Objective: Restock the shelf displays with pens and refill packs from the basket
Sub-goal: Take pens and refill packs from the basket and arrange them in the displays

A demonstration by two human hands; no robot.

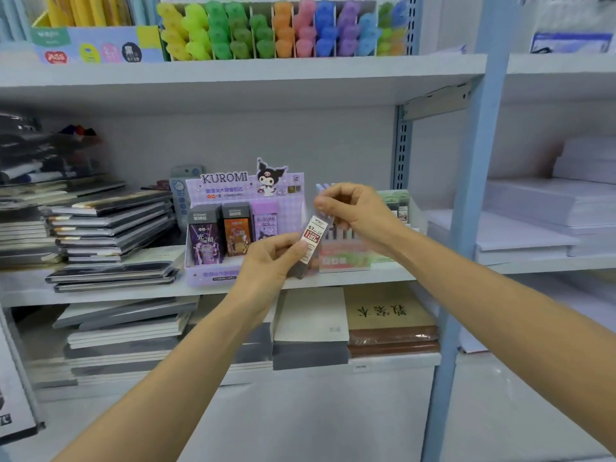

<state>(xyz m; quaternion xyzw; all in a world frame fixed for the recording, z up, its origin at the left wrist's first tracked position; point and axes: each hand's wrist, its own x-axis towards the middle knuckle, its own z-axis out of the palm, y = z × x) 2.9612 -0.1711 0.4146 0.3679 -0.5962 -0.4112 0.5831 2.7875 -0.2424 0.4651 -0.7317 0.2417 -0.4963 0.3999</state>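
— What sits closest to the lens?
— The left forearm [173, 371] and right forearm [500, 295], bare, reaching up from the bottom corners towards the shelving.

— And what do they hold?
— One slim refill pack [311, 240] with a red and white label marked 0.7. It is tilted and held in the air just in front of the right end of the Kuromi display box [233, 225]. The left hand [270, 258] pinches its lower part between thumb and curled fingers [298, 248]. The right hand [356, 211] pinches its upper end with its fingers [325, 203].

— Where does that box stand?
— On the middle shelf [100, 296], with three upright packs in it.

— What is around the box?
— Just to its right is a pastel pen display [343, 258], partly behind the hands. To its left are stacked dark notebooks [110, 225]. On the shelf above it are rows of coloured highlighters [283, 31]. Below it and to the right lies a brown book [390, 315]. Well to its right, past the blue upright, are stacks of white paper [533, 208].
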